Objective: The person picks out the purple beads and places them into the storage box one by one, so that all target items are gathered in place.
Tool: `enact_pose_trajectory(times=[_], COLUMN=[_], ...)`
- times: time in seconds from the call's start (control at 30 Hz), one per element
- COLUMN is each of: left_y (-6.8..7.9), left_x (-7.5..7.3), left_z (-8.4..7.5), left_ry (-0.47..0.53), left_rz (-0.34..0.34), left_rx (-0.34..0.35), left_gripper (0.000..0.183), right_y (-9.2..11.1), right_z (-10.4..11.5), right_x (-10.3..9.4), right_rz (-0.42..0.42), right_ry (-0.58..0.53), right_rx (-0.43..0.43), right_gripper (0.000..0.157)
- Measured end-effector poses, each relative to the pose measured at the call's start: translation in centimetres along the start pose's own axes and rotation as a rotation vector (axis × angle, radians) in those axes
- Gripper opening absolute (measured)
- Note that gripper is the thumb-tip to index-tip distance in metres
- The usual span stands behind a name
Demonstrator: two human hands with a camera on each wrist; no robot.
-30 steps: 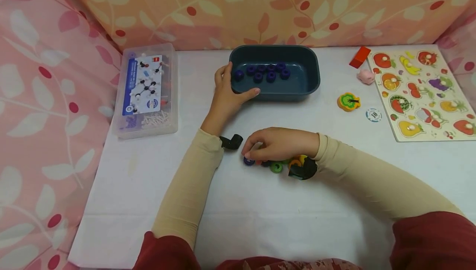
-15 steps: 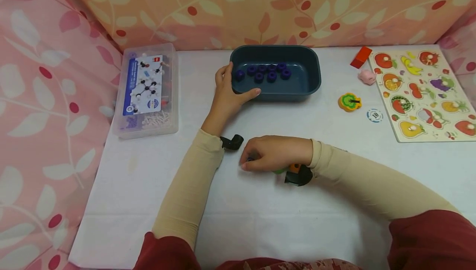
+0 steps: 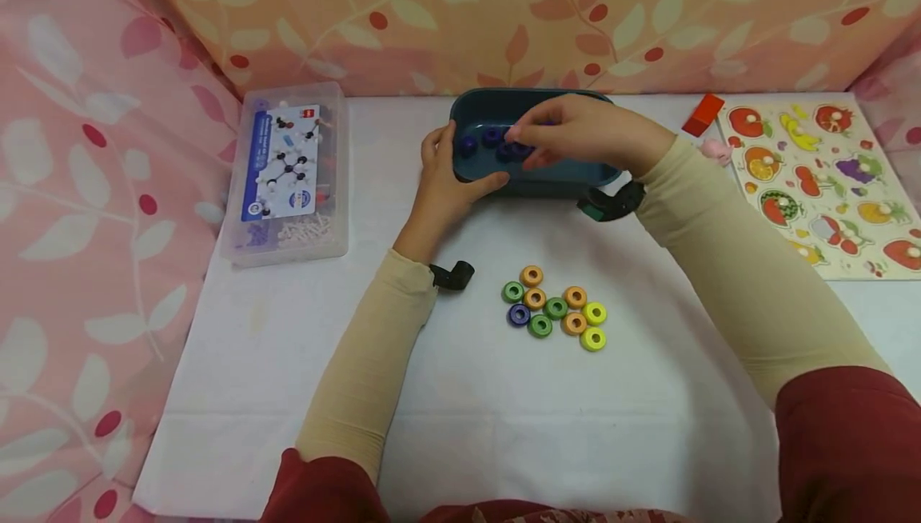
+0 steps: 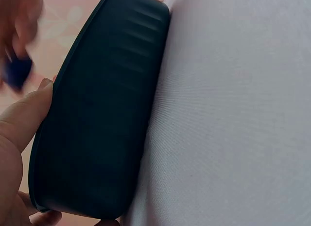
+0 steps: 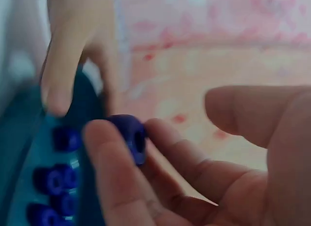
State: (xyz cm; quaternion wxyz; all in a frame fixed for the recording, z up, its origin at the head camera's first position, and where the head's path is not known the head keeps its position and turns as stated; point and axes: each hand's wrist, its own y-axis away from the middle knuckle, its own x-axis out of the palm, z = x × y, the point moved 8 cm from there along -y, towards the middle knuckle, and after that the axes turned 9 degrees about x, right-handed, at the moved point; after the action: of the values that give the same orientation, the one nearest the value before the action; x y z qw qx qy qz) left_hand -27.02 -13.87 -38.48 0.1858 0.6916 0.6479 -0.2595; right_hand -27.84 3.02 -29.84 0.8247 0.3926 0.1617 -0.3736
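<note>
My left hand grips the left end of a dark teal plastic basin, its thumb against the near side and fingers round the end. Several purple ring beads lie inside the basin. Over it, my right hand pinches one purple bead between its fingers; that bead is blurred in the left wrist view. On the table in front is a loose group of green, orange and yellow beads, along with a single purple bead.
A clear plastic case with a molecule-picture label stands at the left. To the right are a red block, a pink pig figure and a fruit puzzle board. A patterned curtain stands behind the table.
My right hand has moved from the bead group up over the basin with a purple bead, uncovering the beads on the table. My left hand stays on the basin.
</note>
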Motion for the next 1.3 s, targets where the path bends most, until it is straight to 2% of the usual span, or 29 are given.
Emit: enact_pose_trajectory(times=[0.13, 0.27, 0.4, 0.53, 0.67, 0.77, 0.87, 1.0, 1.13, 1.23, 1.3], left_y=[0.0, 0.0, 0.1, 0.1, 0.2, 0.2, 0.2, 0.2, 0.2, 0.2, 0.2], left_x=[0.7, 1.2, 1.5, 1.5, 1.4, 1.3, 1.0, 0.6, 0.2, 0.1, 0.2], left_z=[-0.1, -0.2, -0.5, -0.6, -0.6, -0.5, -0.5, -0.2, 0.1, 0.3, 0.3], left_ry=[-0.002, -0.002, 0.004, 0.003, 0.003, 0.005, 0.006, 0.002, 0.003, 0.007, 0.007], left_rz=[0.025, 0.04, 0.034, 0.03, 0.026, 0.017, 0.006, -0.002, -0.001, 0.003, 0.004], left_rx=[0.003, 0.012, 0.027, 0.024, 0.015, 0.014, 0.019, 0.008, -0.015, -0.024, -0.026], left_gripper=[0.12, 0.118, 0.117, 0.116, 0.117, 0.118, 0.119, 0.12, 0.118, 0.118, 0.118], right_y=[-4.1, -6.7, -8.0, -8.2, -6.4, -3.8, -0.8, 2.8, 4.6, 5.2, 5.6], right_z=[-1.2, -1.9, -2.3, -2.7, -2.8, -2.6, -2.7, -3.4, -4.4, -5.0, -5.1], right_x=[-0.2, 0.5, 0.8, 0.6, -0.1, -0.3, 0.8, 4.6, 9.7, 12.4, 13.4], right_rz=[0.097, 0.165, 0.178, 0.157, 0.076, 0.018, 0.011, 0.115, 0.246, 0.244, 0.187], right_ry=[-0.079, -0.133, -0.15, -0.16, -0.162, -0.163, -0.157, -0.102, -0.001, 0.064, 0.113], right_rx=[0.068, 0.1, 0.114, 0.119, 0.086, 0.046, 0.011, -0.043, -0.098, -0.156, -0.203], right_gripper=[0.062, 0.064, 0.064, 0.065, 0.065, 0.06, 0.051, 0.035, 0.027, 0.025, 0.023])
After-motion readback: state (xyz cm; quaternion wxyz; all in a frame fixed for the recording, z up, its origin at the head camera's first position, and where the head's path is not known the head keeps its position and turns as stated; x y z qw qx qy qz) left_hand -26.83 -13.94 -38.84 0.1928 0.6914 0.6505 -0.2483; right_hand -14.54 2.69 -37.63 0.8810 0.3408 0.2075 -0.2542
